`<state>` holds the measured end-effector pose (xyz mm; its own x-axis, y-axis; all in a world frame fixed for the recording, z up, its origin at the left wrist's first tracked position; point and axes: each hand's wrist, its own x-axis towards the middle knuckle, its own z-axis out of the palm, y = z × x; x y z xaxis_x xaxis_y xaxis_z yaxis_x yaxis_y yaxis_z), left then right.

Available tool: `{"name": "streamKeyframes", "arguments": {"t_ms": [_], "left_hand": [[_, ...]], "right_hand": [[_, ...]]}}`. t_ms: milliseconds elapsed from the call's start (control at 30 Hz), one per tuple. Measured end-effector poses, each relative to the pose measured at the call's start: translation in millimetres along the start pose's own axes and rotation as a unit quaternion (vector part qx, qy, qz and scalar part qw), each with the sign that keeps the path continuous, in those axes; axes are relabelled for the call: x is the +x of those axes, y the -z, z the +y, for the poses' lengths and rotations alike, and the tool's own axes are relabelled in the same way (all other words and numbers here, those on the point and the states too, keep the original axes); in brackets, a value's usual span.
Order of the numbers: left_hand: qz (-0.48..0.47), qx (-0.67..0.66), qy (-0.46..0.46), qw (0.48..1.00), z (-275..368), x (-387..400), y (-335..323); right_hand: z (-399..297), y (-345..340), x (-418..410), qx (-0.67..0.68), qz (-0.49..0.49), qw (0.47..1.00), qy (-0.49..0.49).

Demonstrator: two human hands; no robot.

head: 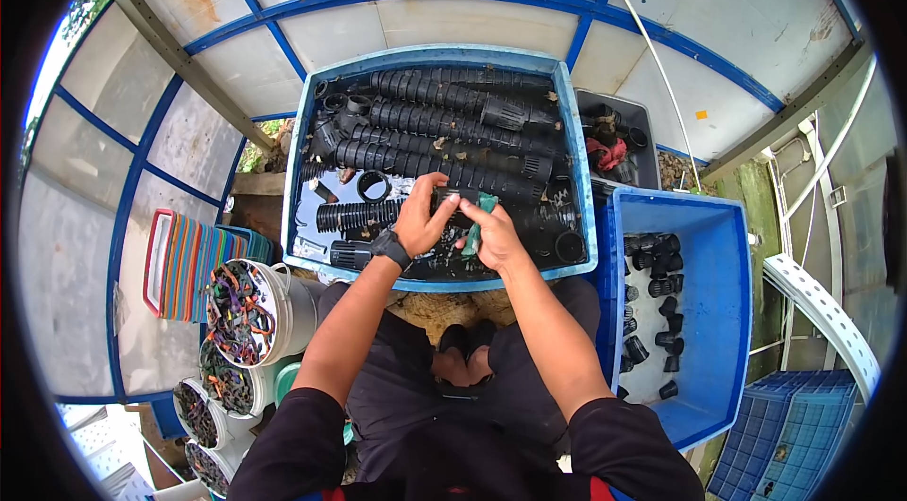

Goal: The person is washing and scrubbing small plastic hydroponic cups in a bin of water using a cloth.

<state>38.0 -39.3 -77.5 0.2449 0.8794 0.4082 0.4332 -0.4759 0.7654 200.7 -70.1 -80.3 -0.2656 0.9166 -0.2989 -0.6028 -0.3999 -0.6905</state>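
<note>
My left hand (pixel 423 219) holds a small black plastic piece (pixel 460 197), probably a net cup, over the near half of a light-blue tub (pixel 453 284). My right hand (pixel 494 235) grips a green scrubbing pad or cloth (pixel 473 240) and presses it against the same piece. Fingers cover much of the piece. Stacks of ribbed black net cups (pixel 460 124) lie lengthwise in dark water in the tub. A loose black ring (pixel 373 186) and a slotted black cup (pixel 350 254) are left of my hands.
A deep blue bin (pixel 716 317) with several black cups (pixel 636 350) stands at my right. Behind it is a grey tub (pixel 646 171) holding a red cloth (pixel 606 154). White buckets (pixel 294 317) of coloured scraps and stacked coloured trays (pixel 186 267) stand at my left.
</note>
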Motion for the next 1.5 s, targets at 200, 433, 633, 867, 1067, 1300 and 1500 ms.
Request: {"name": "streamKeyframes", "arguments": {"t_ms": [200,433,633,867,1067,1300,1500], "left_hand": [[-0.042,-0.067,0.263,0.961,-13,14,7],[-0.041,0.020,-0.073,0.996,24,24,22],[-0.002,-0.102,0.279,0.955,8,31,8],[-0.098,-0.297,0.322,0.894,-10,10,18],[0.012,-0.159,0.156,0.975,-48,-20,-5],[0.017,-0.013,0.184,0.983,-52,-48,-3],[0.035,-0.122,0.181,0.975,-46,-43,-2]], "right_hand": [[0,-13,-2,-0.226,-0.104,0.965,0.082],[-13,-5,1,0.016,-0.093,0.994,0.049],[-7,-19,-5,-0.300,-0.142,0.924,0.191],[0,-3,10,-0.522,-0.053,0.799,0.294],[4,-2,7,-0.554,-0.144,0.794,0.205],[12,-10,-11,-0.746,-0.157,0.622,0.179],[27,-7,-11,-0.179,-0.181,0.965,0.061]]}}
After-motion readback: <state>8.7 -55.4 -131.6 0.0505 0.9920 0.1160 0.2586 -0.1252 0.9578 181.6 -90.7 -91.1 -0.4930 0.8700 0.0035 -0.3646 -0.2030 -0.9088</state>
